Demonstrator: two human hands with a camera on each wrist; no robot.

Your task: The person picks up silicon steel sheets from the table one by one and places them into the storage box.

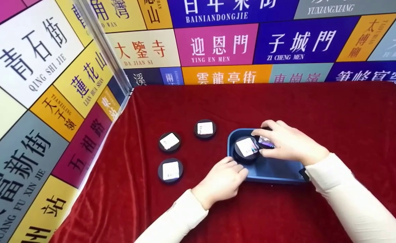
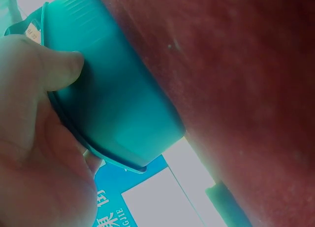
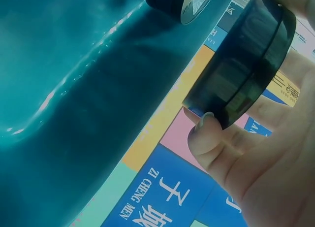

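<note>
A blue plastic bin sits on the red cloth in the head view. My left hand grips its near left rim, the thumb against the outer wall in the left wrist view. Over the bin, my right hand holds a low, round black jar by its sides between thumb and fingers. Another round black jar, with a white label on top, is in the bin's left end. In the head view, the right hand's fingers partly cover the held jar.
To the left of the bin, three more black jars with white labels lie on the cloth: a back one, a left one and a front one. Panels with coloured sign lettering stand behind and along the left side.
</note>
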